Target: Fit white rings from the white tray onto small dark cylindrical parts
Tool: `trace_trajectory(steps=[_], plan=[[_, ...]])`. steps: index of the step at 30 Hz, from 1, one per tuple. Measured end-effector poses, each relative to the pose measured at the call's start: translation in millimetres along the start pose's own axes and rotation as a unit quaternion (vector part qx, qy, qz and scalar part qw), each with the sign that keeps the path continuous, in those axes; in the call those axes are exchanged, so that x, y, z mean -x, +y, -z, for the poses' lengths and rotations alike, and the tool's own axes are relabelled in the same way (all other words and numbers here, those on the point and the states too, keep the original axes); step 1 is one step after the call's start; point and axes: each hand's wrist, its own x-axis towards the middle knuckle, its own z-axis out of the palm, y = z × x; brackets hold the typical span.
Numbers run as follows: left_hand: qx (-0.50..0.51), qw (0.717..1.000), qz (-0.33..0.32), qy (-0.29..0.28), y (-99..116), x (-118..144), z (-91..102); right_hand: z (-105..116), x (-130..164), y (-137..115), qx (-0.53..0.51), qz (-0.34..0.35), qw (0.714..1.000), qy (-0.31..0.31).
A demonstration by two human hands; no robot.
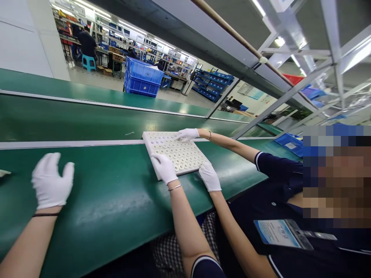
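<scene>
A thick white tray [194,155] with rows of round holes lies at a slant on the green work surface. Small whitish ring-shaped pieces [177,168] sit in many of its holes. My right hand [164,168], in a white glove, grips the tray's near left edge; part of its fingers is hidden. Far to the left, my left hand [53,180] is raised over the green surface, gloved and with nothing in it, thumb apart from the fingers. A co-worker's gloved hand [209,177] holds the tray's near right corner, while their other hand [188,134] touches its far side.
The co-worker [275,185] sits close on my right. A pale strip [72,144] and a raised green ledge [87,119] run behind the work surface [116,200]. Blue crates [143,77] stand beyond. A blue bin [290,144] lies at the right, and a metal frame [265,110] slants overhead.
</scene>
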Motion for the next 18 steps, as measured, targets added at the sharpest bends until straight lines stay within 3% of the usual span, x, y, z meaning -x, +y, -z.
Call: trace_trajectory(steps=[2, 4, 8, 14, 18], plan=[[0.005, 0.997, -0.042, -0.059, 23.6, 5.6, -16.4, 19.0, -10.4, 16.9, 0.121, -0.045, 0.991, -0.030], [0.028, 0.983, -0.084, -0.159, 35.9, 13.1, -28.9, 32.0, -20.8, 29.4, 0.168, -0.060, 0.981, -0.079], [0.056, 0.939, -0.105, -0.323, 33.9, 24.4, -37.1, 42.2, -40.4, 39.1, 0.205, -0.029, 0.962, -0.179], [0.060, 0.931, -0.070, -0.353, 27.9, 22.2, -33.2, 43.3, -66.5, 25.1, 0.266, -0.009, 0.923, -0.277], [0.060, 0.931, -0.072, -0.353, 30.3, 21.5, -33.0, 50.0, -62.3, 14.2, 0.301, -0.024, 0.905, -0.298]])
